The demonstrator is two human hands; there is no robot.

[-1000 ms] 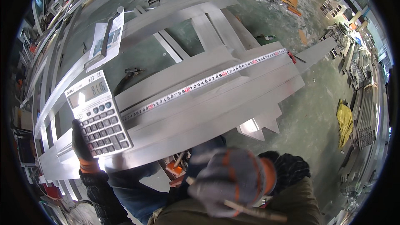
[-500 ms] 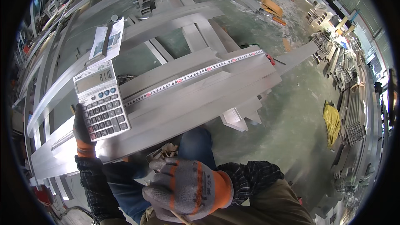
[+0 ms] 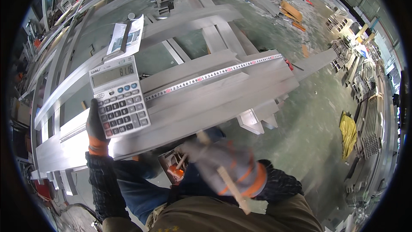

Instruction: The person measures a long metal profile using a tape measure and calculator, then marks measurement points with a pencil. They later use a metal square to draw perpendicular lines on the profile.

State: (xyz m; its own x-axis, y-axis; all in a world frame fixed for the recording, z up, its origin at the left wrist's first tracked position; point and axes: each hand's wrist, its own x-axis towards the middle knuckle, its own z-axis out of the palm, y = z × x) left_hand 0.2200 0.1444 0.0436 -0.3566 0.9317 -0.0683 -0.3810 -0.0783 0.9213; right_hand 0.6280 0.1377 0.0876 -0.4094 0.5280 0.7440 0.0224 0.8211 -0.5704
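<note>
My left hand (image 3: 97,131), in a dark-palmed glove with an orange cuff, grips a silver desk calculator (image 3: 119,96) by its lower left side, display up. The calculator is above a long grey metal profile (image 3: 201,107). Along that profile lies a white measuring strip (image 3: 214,74) with black and red marks. My right hand (image 3: 227,163), in a grey and orange glove, is smeared by motion above my lap. A pale wooden stick (image 3: 234,190) runs slantwise through its grip, its upper end past the fingers. A pale flap (image 3: 256,206) is beside the stick's lower end.
Printed paper (image 3: 133,38) with a dark hammer-like tool (image 3: 126,34) across it lies beyond the calculator. A box of tools (image 3: 174,167) stands below the profile. Metal lengths (image 3: 367,120) are stacked at right beside a yellow cloth (image 3: 348,134). More beams form a frame ahead.
My right hand has moved right and slightly up, and more of the wooden stick shows. The view has shifted; the calculator is still in my left hand. The tool box is now uncovered.
</note>
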